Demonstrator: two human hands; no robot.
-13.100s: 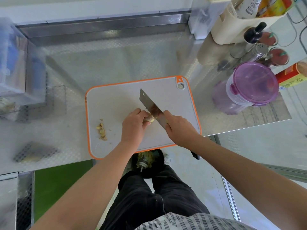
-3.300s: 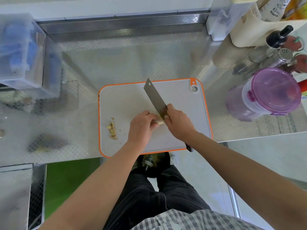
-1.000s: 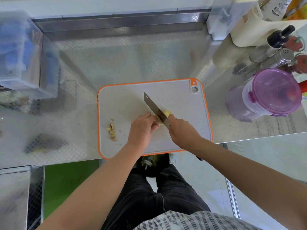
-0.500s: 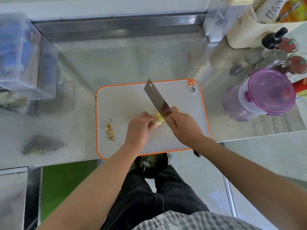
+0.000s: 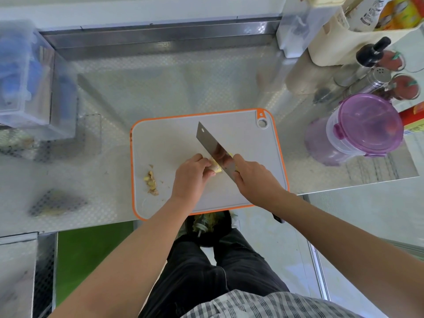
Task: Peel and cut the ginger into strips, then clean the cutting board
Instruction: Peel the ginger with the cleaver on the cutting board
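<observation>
From my remote seat I read this as the slicing stage. The ginger (image 5: 215,168) sits near the middle of the cutting board (image 5: 165,138), mostly hidden. The left hand (image 5: 191,177) is curled over it, gripping it and pinning it down so it cannot roll. Only its pale yellow end shows, right against the blade. The right hand (image 5: 254,177) is clamped round the knife (image 5: 213,148), choked up close to the heel of the blade, which I take to be for control on so small a piece. The dark handle end pokes out below the wrist. The blade leans with its flat face turned up toward the camera and its tip out over bare board, so I cannot tell whether the edge is biting.

The peelings (image 5: 151,182) lie in a small heap on the board's left side, well apart from both hands — out of the cutting path, I judge. The board lies at the near edge of the desk (image 5: 160,83), and a dark bin (image 5: 207,226) with scraps in it stands just below — handy for sweeping the waste off later. No strips are visible yet.
</observation>
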